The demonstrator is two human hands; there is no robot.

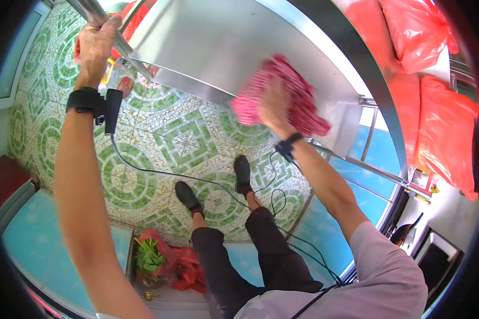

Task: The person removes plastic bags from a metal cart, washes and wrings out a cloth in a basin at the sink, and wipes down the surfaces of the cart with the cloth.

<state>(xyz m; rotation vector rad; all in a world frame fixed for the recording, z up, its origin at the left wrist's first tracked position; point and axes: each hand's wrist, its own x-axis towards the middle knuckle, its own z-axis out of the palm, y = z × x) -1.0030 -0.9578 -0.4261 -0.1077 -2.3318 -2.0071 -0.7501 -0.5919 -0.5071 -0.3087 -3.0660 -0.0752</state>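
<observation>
Left fingers (112,24) wrap a metal post (92,11); right fingers (274,89), blurred, touch pink cloth (302,95), grip unclear.

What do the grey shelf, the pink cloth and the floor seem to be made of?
Shelf: probably stainless steel, satin finish, from its grey sheen.
Cloth: fabric, matt, with soft folds; blur leaves the fibre open.
Floor: perhaps glazed ceramic tiles, since straight joints cross the green pattern.
</observation>
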